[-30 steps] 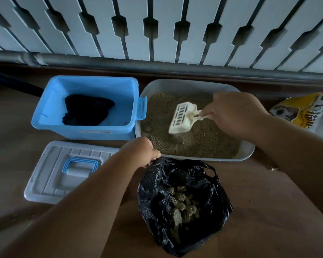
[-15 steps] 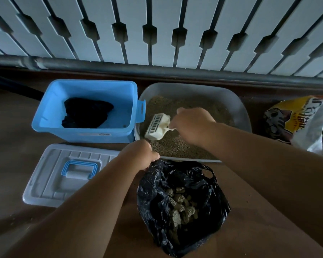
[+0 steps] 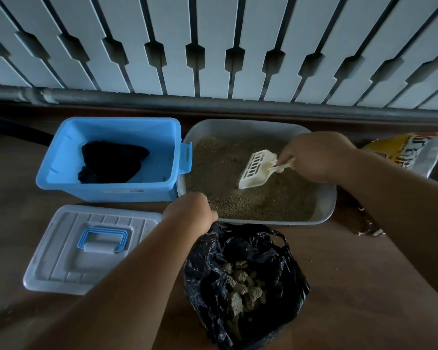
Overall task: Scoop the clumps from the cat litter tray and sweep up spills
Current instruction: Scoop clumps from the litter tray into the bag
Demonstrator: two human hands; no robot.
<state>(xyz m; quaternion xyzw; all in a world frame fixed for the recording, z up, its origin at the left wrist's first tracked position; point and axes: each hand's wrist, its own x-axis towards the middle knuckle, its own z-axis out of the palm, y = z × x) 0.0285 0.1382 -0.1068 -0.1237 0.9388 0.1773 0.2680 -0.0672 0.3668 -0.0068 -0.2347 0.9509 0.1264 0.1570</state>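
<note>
Litter fills the grey litter tray (image 3: 325, 198), which sits on the brown floor (image 3: 352, 274) against the base of a white slatted wall (image 3: 213, 46). I see my right hand (image 3: 319, 155) over the tray's right half, its fingers curled round the handle of a cream slotted scoop (image 3: 257, 170). The scoop's head points toward me and to the left, its front edge touching the granules near the middle of the tray.

Just in front of the tray lies an open black plastic bag (image 3: 288, 286) with pale clumps (image 3: 238, 284) heaped inside. My left hand (image 3: 191, 208) grips the bag's rim at its far left corner, fingers closed on the plastic, right beside the tray's near wall.

To the left of the tray, touching or nearly touching it, stands a blue storage bin (image 3: 106, 190) with a dark cloth (image 3: 111, 162) lying in its bottom. The bin's pale lid (image 3: 61, 261), with a blue handle, lies flat on the floor in front of it. At the far right, a yellow printed bag (image 3: 400, 150) lies behind my right forearm, and a few crumbs of spilled litter (image 3: 369, 231) lie on the floor near the tray's right corner.
</note>
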